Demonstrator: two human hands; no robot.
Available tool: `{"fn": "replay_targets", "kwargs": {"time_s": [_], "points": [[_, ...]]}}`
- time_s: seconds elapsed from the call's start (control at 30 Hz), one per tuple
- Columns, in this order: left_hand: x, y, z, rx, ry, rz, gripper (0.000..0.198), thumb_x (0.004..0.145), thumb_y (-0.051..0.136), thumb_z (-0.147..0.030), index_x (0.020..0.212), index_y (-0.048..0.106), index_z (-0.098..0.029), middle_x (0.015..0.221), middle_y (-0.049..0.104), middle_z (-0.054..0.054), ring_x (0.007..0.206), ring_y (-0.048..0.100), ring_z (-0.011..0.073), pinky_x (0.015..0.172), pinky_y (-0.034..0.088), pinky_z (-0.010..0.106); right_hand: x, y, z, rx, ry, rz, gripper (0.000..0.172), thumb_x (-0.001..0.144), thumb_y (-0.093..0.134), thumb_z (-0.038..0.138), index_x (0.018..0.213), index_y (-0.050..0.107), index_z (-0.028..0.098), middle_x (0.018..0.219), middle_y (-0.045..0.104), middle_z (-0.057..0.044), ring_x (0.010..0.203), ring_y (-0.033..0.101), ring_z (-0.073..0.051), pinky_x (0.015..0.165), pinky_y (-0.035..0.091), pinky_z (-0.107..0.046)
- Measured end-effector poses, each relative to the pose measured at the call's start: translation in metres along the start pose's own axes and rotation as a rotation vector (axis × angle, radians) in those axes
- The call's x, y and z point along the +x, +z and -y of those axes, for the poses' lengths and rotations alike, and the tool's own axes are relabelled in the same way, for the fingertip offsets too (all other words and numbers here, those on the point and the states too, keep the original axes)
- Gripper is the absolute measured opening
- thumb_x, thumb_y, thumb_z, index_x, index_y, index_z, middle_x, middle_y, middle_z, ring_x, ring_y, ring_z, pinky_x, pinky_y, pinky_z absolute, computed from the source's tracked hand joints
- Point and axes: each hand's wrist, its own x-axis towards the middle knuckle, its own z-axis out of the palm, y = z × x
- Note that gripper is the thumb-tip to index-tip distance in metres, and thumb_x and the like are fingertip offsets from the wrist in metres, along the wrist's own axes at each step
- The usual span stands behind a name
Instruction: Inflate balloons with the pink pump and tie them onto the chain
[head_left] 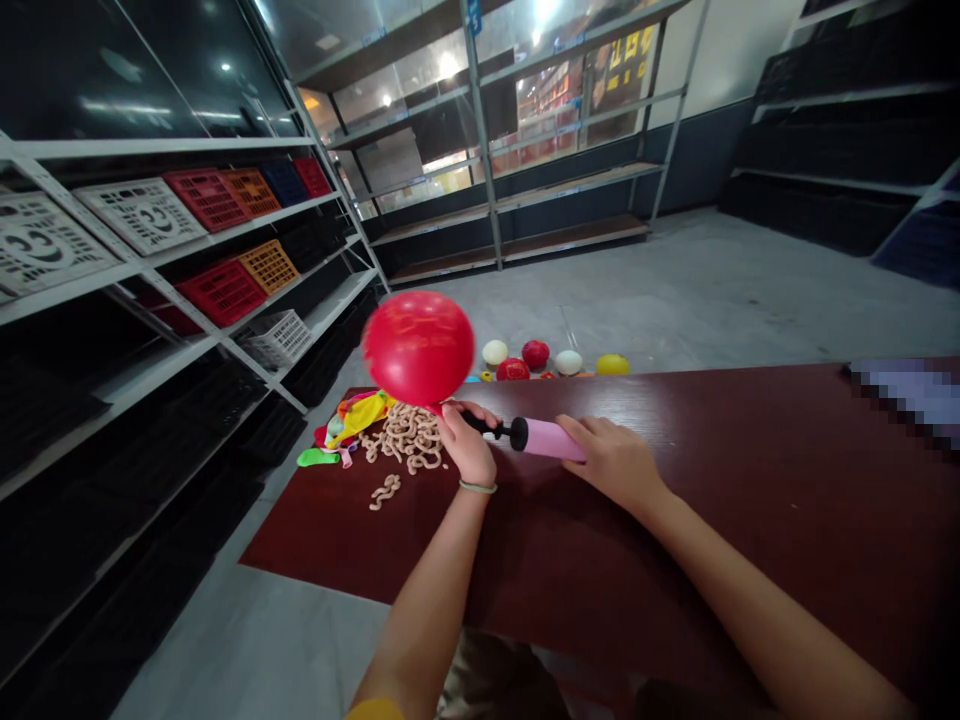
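Left fingers point(454, 427) pinch a swollen red balloon point(418, 346), right fingers point(576, 430) grip the pump point(546, 440) — filled balloons point(535, 354) lie beyond, flat balloons point(364, 418) waiting.

One round red inflated balloon point(418, 348), one pink-and-black cylindrical pump point(550, 439), one left hand point(469, 448) and one right hand point(613, 462) are seen. Beyond one dark-red surface point(720, 480), five plainly visible round balloons point(535, 353) are counted: two white, two red, one yellow. Limp coloured balloons point(364, 415) and curled beige pieces point(411, 432) are heaped too densely for counting.
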Motion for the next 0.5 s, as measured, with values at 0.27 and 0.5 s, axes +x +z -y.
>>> {"fn": "replay_targets", "kwargs": {"time_s": [0.27,0.5], "points": [[0.022,-0.012,-0.013,-0.035,0.032,-0.133,0.023,0.089,0.048,-0.043,0.081,0.039,-0.022,0.057,0.044,-0.008,0.042,0.044,0.0082,0.051,0.044,0.024,-0.003,0.000,-0.016,-0.089,0.020,-0.044,0.041,0.083,0.058,0.036,0.121,0.060,0.020,0.099,0.066,-0.008,0.084,0.055,-0.023,0.072,0.030,-0.033],[-0.002,-0.004,0.008,0.013,-0.042,-0.007,0.026,0.090,0.047,-0.046,0.080,0.041,-0.022,0.057,0.045,-0.007,0.041,0.046,0.0092,0.049,0.042,0.024,-0.006,0.003,0.022,0.030,-0.007,0.010,0.044,0.082,0.058,0.035,0.124,0.055,0.021,0.099,0.068,-0.005,0.080,0.059,-0.020,0.067,0.031,-0.030]]}}
